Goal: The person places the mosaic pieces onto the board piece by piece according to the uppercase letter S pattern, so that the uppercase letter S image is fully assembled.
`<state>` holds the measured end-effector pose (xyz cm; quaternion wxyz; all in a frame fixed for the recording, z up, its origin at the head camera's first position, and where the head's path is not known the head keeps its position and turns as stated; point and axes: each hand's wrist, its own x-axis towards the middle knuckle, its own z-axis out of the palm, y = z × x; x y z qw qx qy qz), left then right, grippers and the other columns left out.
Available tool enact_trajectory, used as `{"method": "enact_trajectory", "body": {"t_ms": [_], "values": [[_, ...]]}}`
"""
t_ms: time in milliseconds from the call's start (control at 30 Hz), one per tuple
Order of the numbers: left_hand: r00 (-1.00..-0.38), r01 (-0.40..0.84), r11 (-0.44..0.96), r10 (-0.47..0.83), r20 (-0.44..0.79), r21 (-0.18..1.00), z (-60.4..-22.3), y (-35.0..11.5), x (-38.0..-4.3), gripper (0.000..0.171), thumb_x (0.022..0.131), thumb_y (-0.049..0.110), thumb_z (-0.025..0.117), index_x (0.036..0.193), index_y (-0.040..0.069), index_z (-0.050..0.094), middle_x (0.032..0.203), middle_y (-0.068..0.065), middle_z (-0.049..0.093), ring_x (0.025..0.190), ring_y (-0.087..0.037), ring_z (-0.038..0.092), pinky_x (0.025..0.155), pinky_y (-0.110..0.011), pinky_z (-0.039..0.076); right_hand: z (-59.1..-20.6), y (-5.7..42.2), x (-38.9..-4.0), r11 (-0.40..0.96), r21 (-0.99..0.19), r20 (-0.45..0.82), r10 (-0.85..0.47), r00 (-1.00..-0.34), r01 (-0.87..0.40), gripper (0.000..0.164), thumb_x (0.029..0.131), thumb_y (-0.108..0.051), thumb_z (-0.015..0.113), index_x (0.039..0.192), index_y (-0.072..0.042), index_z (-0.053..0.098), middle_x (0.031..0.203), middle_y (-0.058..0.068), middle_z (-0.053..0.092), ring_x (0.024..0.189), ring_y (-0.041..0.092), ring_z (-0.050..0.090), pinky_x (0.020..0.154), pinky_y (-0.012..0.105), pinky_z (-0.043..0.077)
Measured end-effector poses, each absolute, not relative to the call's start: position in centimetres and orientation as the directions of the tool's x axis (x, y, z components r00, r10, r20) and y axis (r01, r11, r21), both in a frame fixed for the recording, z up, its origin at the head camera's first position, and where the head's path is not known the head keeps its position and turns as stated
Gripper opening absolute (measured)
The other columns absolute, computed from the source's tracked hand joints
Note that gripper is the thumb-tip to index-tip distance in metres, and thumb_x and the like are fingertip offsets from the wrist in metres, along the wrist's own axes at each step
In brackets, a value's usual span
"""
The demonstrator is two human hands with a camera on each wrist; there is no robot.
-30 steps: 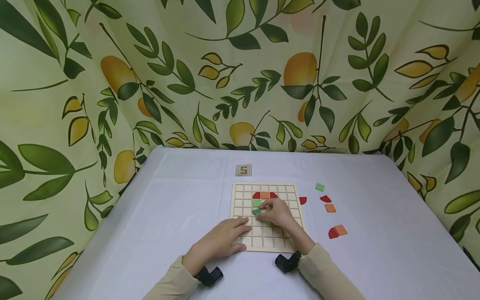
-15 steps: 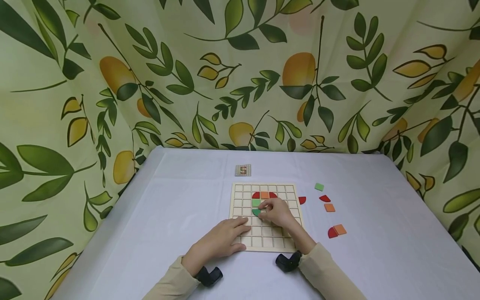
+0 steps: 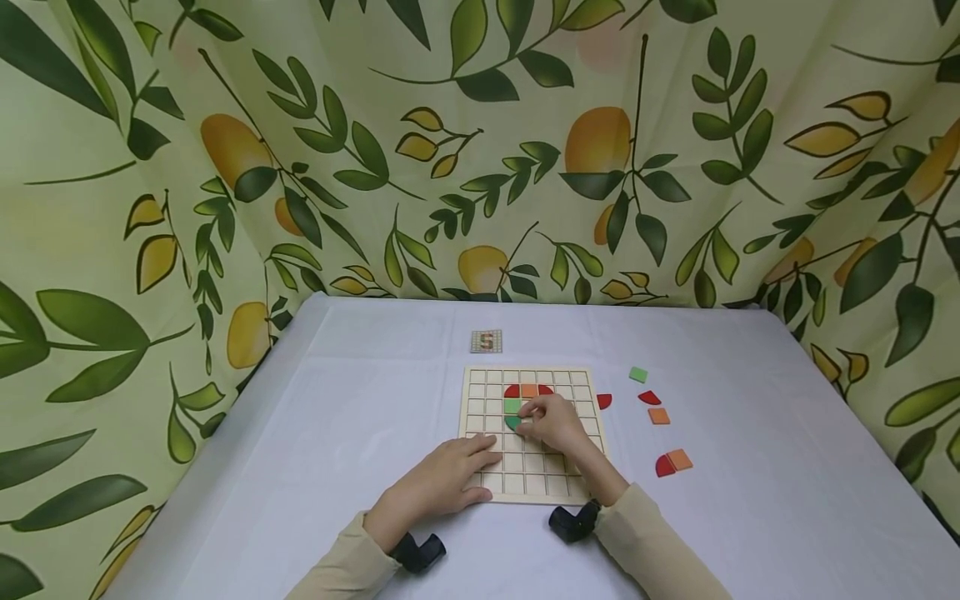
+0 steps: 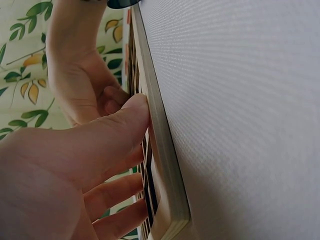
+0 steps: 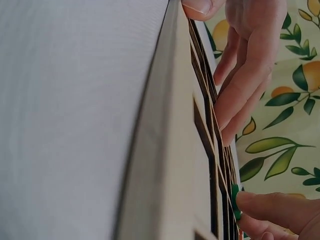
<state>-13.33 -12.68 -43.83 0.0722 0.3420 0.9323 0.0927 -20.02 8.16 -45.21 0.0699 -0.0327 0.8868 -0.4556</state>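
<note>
A wooden grid board (image 3: 525, 485) lies on the table. My left hand (image 3: 448, 475) rests on its left side with fingers spread; in the left wrist view the thumb (image 4: 131, 117) presses near the board's edge. My right hand (image 3: 555, 423) pinches a dark green quarter-circle tile (image 3: 512, 422) by its right side, at the cell below a light green square tile (image 3: 512, 406). The right wrist view shows the thumb (image 5: 265, 206) against the green tile (image 5: 235, 201). Above them on the board sit an orange square (image 3: 529, 390) and two red quarter-circles (image 3: 512, 390) flanking it.
Right of the board lie loose tiles: a green square (image 3: 638, 374), orange squares (image 3: 659, 416) and several red quarter-circles (image 3: 649, 397). A small pattern card (image 3: 486, 341) lies behind the board. A leaf-patterned curtain (image 3: 480, 167) hangs around the table (image 3: 300, 417).
The dark green tile has turned slightly between my right fingers and now sits squarer with its cell. My left hand keeps its place on the board.
</note>
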Motion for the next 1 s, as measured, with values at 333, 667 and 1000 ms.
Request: {"method": "enact_trajectory", "body": {"t_ms": [333,667,1000], "values": [[-0.755,0.622,0.747,0.651,-0.072,0.235,-44.1,-12.7,-13.4,0.052,0.095,0.033,0.070,0.140,0.010,0.059,0.152,-0.010,0.050,0.141,-0.030,0.047,0.115,-0.044,0.041,-45.5,8.3,-20.1,0.586,-0.810,-0.084,-0.126,-0.988,-0.006,0.011,0.080,-0.004,0.081,0.090,-0.001,0.076,0.061,0.000,0.046,0.056,0.013,0.038,0.053,0.025,0.032],[-0.755,0.620,0.747,0.651,-0.076,0.240,-44.0,-12.8,-13.3,0.052,0.096,0.033,0.069,0.141,0.010,0.058,0.152,-0.010,0.050,0.141,-0.030,0.047,0.115,-0.044,0.041,-45.6,9.1,-19.7,0.544,-0.838,-0.049,-0.156,-0.987,-0.044,0.012,0.081,-0.002,0.080,0.092,0.002,0.075,0.059,-0.002,0.040,0.055,0.012,0.035,0.052,0.022,0.029],[-0.756,0.625,0.745,0.652,-0.058,0.233,-44.0,-12.8,-13.2,0.052,0.095,0.033,0.070,0.141,0.011,0.058,0.152,-0.009,0.050,0.141,-0.029,0.048,0.115,-0.043,0.041,-45.1,10.8,-18.9,0.532,-0.846,-0.063,-0.160,-0.985,-0.032,0.013,0.082,-0.002,0.079,0.093,0.003,0.075,0.063,-0.001,0.045,0.059,0.012,0.041,0.051,0.021,0.032]]}}
